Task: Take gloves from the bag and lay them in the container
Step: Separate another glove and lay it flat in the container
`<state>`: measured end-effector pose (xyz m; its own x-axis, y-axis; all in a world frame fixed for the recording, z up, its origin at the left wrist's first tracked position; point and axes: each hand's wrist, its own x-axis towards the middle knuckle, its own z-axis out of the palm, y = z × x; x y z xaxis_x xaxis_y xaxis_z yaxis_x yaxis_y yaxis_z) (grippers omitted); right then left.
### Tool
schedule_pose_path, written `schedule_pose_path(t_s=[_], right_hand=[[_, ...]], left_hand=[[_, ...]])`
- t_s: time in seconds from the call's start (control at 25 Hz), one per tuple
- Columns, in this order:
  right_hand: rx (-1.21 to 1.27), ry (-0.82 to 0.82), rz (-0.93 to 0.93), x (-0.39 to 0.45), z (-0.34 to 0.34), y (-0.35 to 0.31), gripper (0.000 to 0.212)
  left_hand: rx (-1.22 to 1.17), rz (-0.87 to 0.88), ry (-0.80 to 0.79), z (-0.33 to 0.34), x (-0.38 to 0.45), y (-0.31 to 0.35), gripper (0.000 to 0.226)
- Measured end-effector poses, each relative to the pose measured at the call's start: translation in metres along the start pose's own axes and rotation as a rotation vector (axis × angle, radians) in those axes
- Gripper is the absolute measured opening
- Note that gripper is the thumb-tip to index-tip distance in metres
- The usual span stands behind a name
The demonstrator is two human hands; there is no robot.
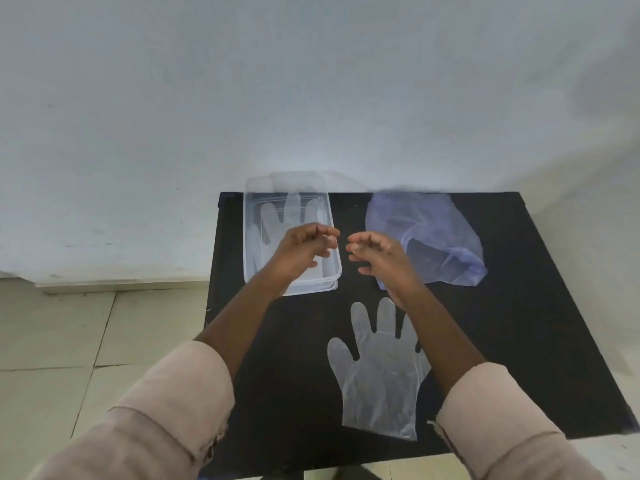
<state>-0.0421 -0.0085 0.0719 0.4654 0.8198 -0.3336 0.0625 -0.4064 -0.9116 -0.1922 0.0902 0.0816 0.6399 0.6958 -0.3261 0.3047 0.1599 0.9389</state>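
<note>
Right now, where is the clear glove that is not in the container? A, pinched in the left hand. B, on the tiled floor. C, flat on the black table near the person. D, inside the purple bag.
C: the loose glove lies spread flat on the black table, nearer the person than the container and the bag.

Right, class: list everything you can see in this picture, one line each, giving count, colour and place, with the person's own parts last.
Table: one, black, against the wall.
Container: one, clear, table's far left.
Glove in container: one, clear, lying flat inside.
Bag: one, pale purple, table's far right.
Glove on table: one, clear, flat near the front edge.
Wall: one, white, behind the table.
Floor: light tiles, left.
Sleeves: two, beige, rolled up.
Left hand: over the container, grip empty.
Right hand: beside the bag, grip empty.
</note>
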Motion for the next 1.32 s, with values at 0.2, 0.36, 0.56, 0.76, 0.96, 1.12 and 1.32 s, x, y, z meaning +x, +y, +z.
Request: schedule_pose_path(t_s=[0.2,0.36,0.56,0.76,0.96,1.12,1.32], right_hand=[[0.033,0.008,0.101,-0.042,-0.035,0.047,0.021],[0.018,-0.002,0.163,-0.079,-0.06,0.093,0.014],[0.008,-0.02,0.233,-0.117,-0.077,0.14,0.013],[-0.438,0.104,0.482,-0.161,-0.068,0.172,0.031],[-0.579,0.161,0.481,-0.182,-0.034,0.189,0.058],[-0.024,0.268,0.575,-0.171,-0.033,0.194,0.046],[0.25,0.317,0.65,-0.166,-0.037,0.193,0.02]], left_hand=[[0.0,-0.113,-0.041,0.066,-0.032,-0.029,0.017],[0.027,-0.186,-0.05,0.11,-0.054,-0.056,0.017],[0.054,-0.243,-0.052,0.149,-0.085,-0.086,0.021],[0.049,-0.285,-0.032,0.162,-0.112,-0.112,0.02],[0.148,-0.27,-0.002,0.159,-0.129,-0.125,0.015],[0.302,-0.128,0.166,0.152,-0.144,-0.14,0.011],[0.432,-0.054,0.214,0.153,-0.166,-0.175,0.017]])
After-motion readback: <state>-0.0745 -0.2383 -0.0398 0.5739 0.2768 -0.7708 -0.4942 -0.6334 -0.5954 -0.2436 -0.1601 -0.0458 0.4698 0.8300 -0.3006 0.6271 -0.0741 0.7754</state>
